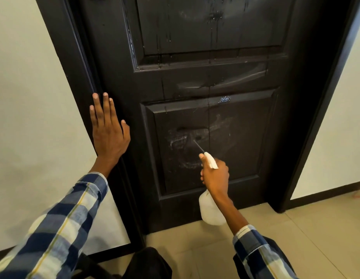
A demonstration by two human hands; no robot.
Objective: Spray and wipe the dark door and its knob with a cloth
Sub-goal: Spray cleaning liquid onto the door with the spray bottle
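Spraying is the step in hand: the right hand grips the white plastic spray bottle and sends a thin jet at the lower panel of the dark wooden panelled door. The left hand lies flat, fingers straight, on the door's left edge. Wet marks show on both panels. I see no cloth and no knob; the next move probably calls for fetching the cloth and wiping the wet panel.

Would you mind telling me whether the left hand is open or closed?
Open: the left hand lies flat, fingers straight, against the door edge.
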